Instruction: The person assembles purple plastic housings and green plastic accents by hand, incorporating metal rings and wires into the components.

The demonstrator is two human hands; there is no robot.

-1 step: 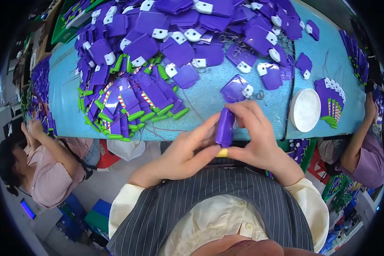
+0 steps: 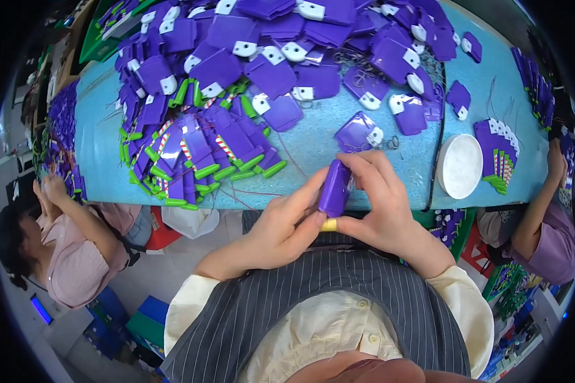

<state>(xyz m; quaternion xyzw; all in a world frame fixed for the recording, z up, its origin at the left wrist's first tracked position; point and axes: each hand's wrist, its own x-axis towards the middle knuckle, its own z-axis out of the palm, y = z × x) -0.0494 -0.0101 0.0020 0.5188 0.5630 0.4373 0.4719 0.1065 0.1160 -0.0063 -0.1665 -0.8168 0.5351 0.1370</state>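
Observation:
Both hands hold one purple plastic casing (image 2: 335,189) just in front of the table's near edge, its narrow side facing up. My left hand (image 2: 281,223) closes on its left side, with the thumb at the lower end. My right hand (image 2: 383,204) grips from the other side, fingers curled over the top end. Something yellow (image 2: 329,225), like a tape or finger cover, sits at the right thumb's tip. Just beyond the hands lies a flat purple piece (image 2: 358,132) with a white corner and a small coiled wire beside it.
A big heap of purple pieces with white corners (image 2: 268,70) covers the far table (image 2: 236,185). Green-tipped purple pieces (image 2: 204,150) pile at the left. To the right stand a white bowl (image 2: 460,166) and a fanned stack (image 2: 494,153). People sit on both sides.
The purple casing has tilted slightly, its lower end shifting a little left, and the left thumb has moved with it. The tabletop appears a few pixels further right.

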